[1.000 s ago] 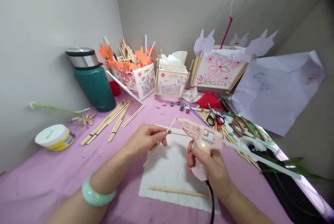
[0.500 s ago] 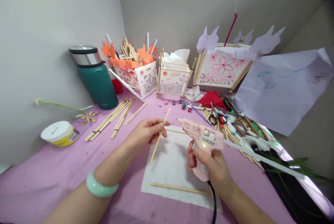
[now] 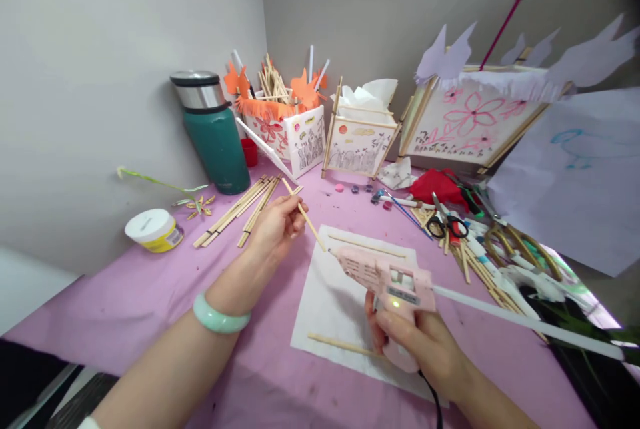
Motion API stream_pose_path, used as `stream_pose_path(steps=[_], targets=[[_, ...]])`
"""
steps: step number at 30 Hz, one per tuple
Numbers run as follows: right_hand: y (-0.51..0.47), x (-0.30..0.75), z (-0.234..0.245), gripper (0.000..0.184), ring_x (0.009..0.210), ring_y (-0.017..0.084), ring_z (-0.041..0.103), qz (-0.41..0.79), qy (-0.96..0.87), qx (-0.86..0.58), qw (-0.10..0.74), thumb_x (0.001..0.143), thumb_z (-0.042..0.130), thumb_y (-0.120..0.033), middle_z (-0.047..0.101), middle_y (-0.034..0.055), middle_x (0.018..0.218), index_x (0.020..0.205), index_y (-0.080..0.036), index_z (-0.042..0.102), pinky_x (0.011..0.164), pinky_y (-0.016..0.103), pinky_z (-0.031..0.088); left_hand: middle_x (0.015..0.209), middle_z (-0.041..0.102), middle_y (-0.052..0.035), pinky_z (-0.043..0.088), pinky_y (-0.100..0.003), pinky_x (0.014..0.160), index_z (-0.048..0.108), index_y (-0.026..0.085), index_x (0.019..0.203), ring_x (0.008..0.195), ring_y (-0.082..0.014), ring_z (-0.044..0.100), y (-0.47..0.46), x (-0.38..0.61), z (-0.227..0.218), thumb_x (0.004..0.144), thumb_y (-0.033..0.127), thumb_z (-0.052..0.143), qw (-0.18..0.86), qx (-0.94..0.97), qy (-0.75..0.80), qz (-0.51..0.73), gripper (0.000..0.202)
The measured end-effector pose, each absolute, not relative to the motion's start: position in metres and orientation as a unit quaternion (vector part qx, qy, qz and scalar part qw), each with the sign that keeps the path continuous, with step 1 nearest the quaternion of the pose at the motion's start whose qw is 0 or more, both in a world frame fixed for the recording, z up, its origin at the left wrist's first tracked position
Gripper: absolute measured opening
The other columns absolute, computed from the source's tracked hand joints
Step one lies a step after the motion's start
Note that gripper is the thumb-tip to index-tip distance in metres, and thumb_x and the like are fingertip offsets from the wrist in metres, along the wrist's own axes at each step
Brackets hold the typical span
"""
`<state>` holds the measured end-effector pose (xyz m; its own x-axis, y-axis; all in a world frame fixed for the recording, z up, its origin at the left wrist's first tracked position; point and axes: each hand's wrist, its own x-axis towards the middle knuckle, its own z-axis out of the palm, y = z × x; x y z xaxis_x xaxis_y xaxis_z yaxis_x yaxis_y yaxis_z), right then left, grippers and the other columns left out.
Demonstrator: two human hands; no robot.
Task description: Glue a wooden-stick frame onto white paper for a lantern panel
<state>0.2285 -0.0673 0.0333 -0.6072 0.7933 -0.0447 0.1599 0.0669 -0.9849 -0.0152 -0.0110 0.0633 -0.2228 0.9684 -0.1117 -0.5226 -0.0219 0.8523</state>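
Note:
A thin wooden stick [image 3: 311, 227] is pinched between the fingers of my left hand [image 3: 281, 226], slanting down to the right. My right hand [image 3: 415, 332] is wrapped round the handle of a pink glue gun [image 3: 385, 274], whose small light glows. The gun's nozzle points left, at or very close to the stick's lower end; I cannot tell if they touch. A long white glue stick [image 3: 525, 322] sticks out of the gun's back. Beneath lies a white paper sheet [image 3: 320, 296], with one stick [image 3: 367, 246] along its far edge and another stick [image 3: 345, 345] along its near edge.
Bundled sticks [image 3: 233, 212], a white-lidded tub [image 3: 154, 230] and a green bottle [image 3: 215, 136] stand or lie at left. Decorated paper boxes [image 3: 361, 146] line the wall. Scissors [image 3: 447, 221], more sticks [image 3: 487, 282] and a red cloth [image 3: 437, 186] crowd the right side.
My left hand has turned the stick, so its lower end now points right toward the nozzle. The glue gun has come closer to that end. The view has shifted to the right.

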Motion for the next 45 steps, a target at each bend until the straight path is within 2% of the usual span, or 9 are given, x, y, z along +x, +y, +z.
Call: stream_pose_path(steps=[3,8,12,22,30,40,45], targets=[[-0.0668,0.2284,0.0319,0.034,0.066,0.015,0.054,0.573,-0.692,-0.351,0.265,0.090,0.049,-0.044,0.058,0.0031,0.067,0.075,-0.016,0.059,0.065,0.027,0.043,0.058,0.053,0.0000,0.025,-0.016,0.035,0.056,0.011,0.063,0.035,-0.0018,0.037,-0.0109,-0.0163,0.0637,0.083,0.016,0.055,0.559,0.266,0.414,0.667,0.021],[-0.0675,0.2270,0.0307,0.033,0.062,0.014,0.052,0.589,-0.677,-0.356,0.261,0.090,0.049,-0.046,0.057,0.0018,0.064,0.082,-0.016,0.058,0.060,0.026,0.041,0.059,0.055,-0.0004,0.027,-0.015,0.035,0.056,0.011,0.065,0.036,-0.0020,0.039,-0.0120,-0.0139,0.0667,0.085,0.015,0.052,0.568,0.264,0.405,0.666,0.021],[-0.0680,0.2265,0.0320,0.033,0.064,0.015,0.053,0.579,-0.688,-0.350,0.263,0.090,0.048,-0.046,0.057,0.0024,0.065,0.080,-0.016,0.059,0.063,0.027,0.042,0.060,0.056,-0.0002,0.023,-0.016,0.033,0.056,0.011,0.066,0.036,-0.0024,0.039,-0.0132,-0.0123,0.0683,0.083,0.015,0.055,0.567,0.257,0.412,0.665,0.018],[-0.0673,0.2246,0.0346,0.039,0.065,0.016,0.054,0.565,-0.698,-0.347,0.270,0.090,0.046,-0.045,0.057,0.0038,0.065,0.066,-0.016,0.057,0.063,0.027,0.043,0.060,0.057,-0.0001,0.024,-0.016,0.034,0.055,0.013,0.066,0.037,-0.0028,0.040,-0.0140,-0.0115,0.0668,0.080,0.017,0.059,0.568,0.261,0.411,0.664,0.016],[-0.0677,0.2248,0.0366,0.040,0.066,0.015,0.053,0.552,-0.709,-0.352,0.261,0.091,0.046,-0.045,0.056,0.0035,0.067,0.065,-0.016,0.057,0.065,0.027,0.042,0.060,0.057,0.0002,0.029,-0.016,0.037,0.055,0.012,0.063,0.037,-0.0021,0.040,-0.0122,-0.0131,0.0651,0.081,0.017,0.058,0.554,0.250,0.414,0.678,0.019],[-0.0648,0.2253,0.0357,0.040,0.066,0.016,0.053,0.542,-0.711,-0.358,0.270,0.091,0.045,-0.043,0.056,0.0037,0.064,0.063,-0.016,0.056,0.066,0.028,0.042,0.056,0.053,0.0009,0.029,-0.016,0.037,0.055,0.012,0.062,0.037,-0.0026,0.039,-0.0121,-0.0138,0.0635,0.082,0.017,0.057,0.555,0.254,0.412,0.677,0.020],[-0.0654,0.2249,0.0378,0.043,0.068,0.017,0.054,0.537,-0.715,-0.360,0.266,0.091,0.045,-0.045,0.057,0.0053,0.066,0.060,-0.017,0.055,0.065,0.028,0.042,0.059,0.055,0.0001,0.028,-0.016,0.036,0.054,0.012,0.063,0.036,-0.0024,0.039,-0.0136,-0.0124,0.0665,0.082,0.016,0.057,0.554,0.247,0.419,0.675,0.020]])
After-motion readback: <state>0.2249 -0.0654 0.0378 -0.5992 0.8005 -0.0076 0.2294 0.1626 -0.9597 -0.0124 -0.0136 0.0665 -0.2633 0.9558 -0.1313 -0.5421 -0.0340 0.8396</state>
